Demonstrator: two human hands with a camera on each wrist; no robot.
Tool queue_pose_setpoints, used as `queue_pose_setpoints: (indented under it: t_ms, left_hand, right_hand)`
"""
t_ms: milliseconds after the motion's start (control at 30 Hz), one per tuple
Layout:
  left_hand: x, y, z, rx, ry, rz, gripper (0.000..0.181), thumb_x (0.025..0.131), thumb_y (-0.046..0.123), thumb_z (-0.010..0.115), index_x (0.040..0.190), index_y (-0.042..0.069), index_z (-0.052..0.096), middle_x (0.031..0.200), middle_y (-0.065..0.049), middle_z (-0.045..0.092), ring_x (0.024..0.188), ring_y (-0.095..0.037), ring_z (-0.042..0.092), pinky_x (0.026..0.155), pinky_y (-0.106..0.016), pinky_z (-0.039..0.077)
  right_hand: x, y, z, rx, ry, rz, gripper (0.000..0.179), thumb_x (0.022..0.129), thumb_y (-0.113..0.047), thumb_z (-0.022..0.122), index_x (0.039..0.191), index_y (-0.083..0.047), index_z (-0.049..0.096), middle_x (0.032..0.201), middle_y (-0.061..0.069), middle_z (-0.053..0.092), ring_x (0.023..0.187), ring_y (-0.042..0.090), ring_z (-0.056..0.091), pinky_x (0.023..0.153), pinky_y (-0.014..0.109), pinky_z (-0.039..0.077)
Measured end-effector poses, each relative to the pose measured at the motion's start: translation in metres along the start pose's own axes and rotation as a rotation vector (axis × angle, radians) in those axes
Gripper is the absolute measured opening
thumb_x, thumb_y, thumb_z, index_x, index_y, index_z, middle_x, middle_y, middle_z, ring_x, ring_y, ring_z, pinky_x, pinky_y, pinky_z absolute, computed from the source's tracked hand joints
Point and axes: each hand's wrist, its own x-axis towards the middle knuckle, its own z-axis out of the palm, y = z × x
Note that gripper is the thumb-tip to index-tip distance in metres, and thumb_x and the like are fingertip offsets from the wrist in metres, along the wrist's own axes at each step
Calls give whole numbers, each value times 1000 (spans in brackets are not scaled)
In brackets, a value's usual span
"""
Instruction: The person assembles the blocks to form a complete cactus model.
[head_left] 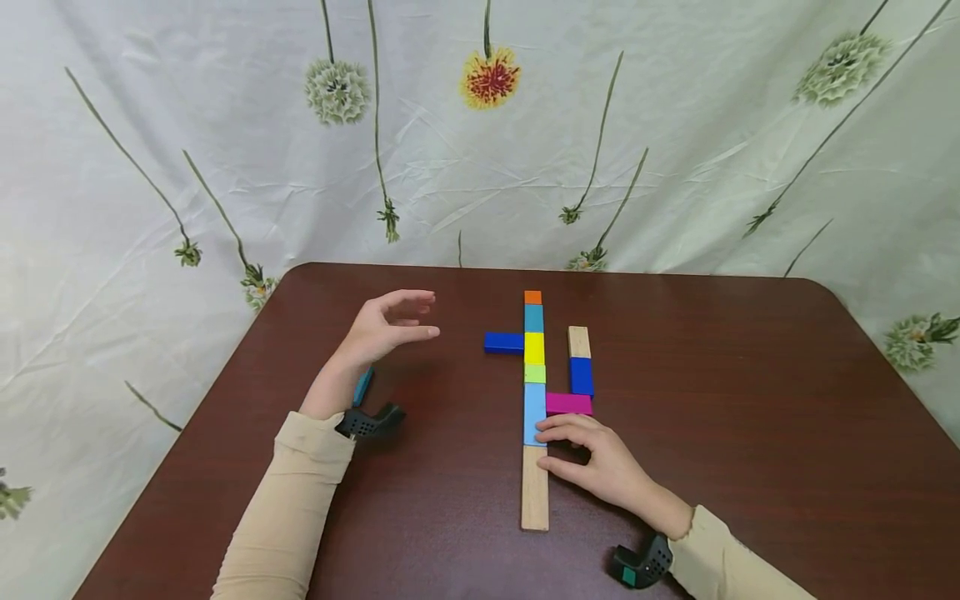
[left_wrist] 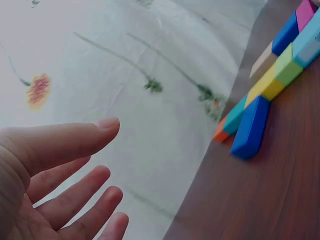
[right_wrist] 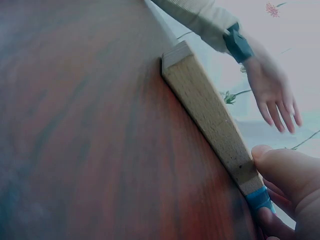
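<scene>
My right hand [head_left: 600, 462] lies over the near part of a row of blocks. Its fingertips rest on a light blue block [head_left: 535, 404], and its thumb touches the right edge of a long plain wooden block [head_left: 535, 500]. Farther along the row are lime green [head_left: 535, 374], yellow [head_left: 534, 348], teal-blue [head_left: 533, 317] and orange [head_left: 532, 297] blocks. A dark blue block [head_left: 503, 342] juts left at the yellow one. My left hand [head_left: 390, 325] is raised left of the row, fingers loosely bent, holding nothing.
Right of the light blue block lies a magenta block [head_left: 568, 403]; a dark blue block [head_left: 581, 376] and a short wooden block [head_left: 579, 342] extend away from it. The brown table [head_left: 750, 400] meets a flower-printed cloth [head_left: 675, 100] at its far edge.
</scene>
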Motion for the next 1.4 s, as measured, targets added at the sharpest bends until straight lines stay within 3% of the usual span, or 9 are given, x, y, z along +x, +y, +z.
queue_pose_setpoints:
  t_ms: [100, 333, 467, 667, 867, 1033, 1400]
  left_hand:
    - [-13, -3, -18, 6, 18, -16, 54, 79, 16, 77, 128, 7, 56, 129, -11, 55, 116, -26, 51, 93, -37, 45]
    - [-43, -20, -47, 105, 62, -97, 58, 81, 24, 75, 132, 8, 53, 131, -17, 52, 114, -35, 51, 78, -22, 51]
    - [-56, -36, -58, 184, 78, -107, 59, 81, 25, 76, 131, 5, 52, 129, -17, 53, 113, -33, 53, 79, -18, 49]
    - [-74, -53, -70, 203, 46, -94, 63, 80, 20, 76, 134, 2, 48, 132, -18, 51, 116, -32, 52, 85, -19, 47]
    - [-83, -66, -71, 223, 15, -125, 68, 79, 19, 77, 137, 2, 45, 136, -18, 48, 116, -31, 51, 85, -15, 45]
    - [-85, -71, -68, 255, 21, -111, 70, 78, 21, 79, 137, 5, 45, 136, -15, 49, 116, -29, 49, 86, -14, 42]
    - [-87, -72, -61, 355, 2, -97, 71, 76, 26, 80, 136, 7, 48, 134, -14, 50, 115, -29, 47, 93, -43, 40]
  right_hand:
    - [0, 0, 0, -2, -2, -1, 27, 80, -29, 75, 106, -22, 70, 116, -13, 61, 112, 12, 53, 88, 33, 47]
    - [0, 0, -1, -2, 1, 6, 27, 80, -29, 76, 106, -22, 70, 116, -14, 61, 111, 11, 54, 87, 33, 47]
    - [0, -1, -1, 7, 3, 7, 27, 80, -28, 76, 106, -22, 70, 116, -13, 62, 110, 11, 54, 83, 32, 49]
    - [0, -1, -1, 6, 4, 8, 27, 80, -28, 76, 105, -22, 70, 116, -13, 62, 110, 11, 54, 81, 30, 49]
    - [1, -2, 0, 5, 3, 5, 27, 80, -28, 76, 105, -22, 70, 115, -13, 62, 110, 11, 54, 81, 30, 49]
    - [1, -1, 0, 6, 2, 4, 27, 80, -29, 76, 105, -22, 70, 115, -14, 61, 109, 11, 54, 81, 30, 49]
    - [1, -2, -1, 8, -2, 9, 28, 80, -28, 76, 106, -21, 70, 116, -13, 62, 110, 11, 54, 84, 32, 49]
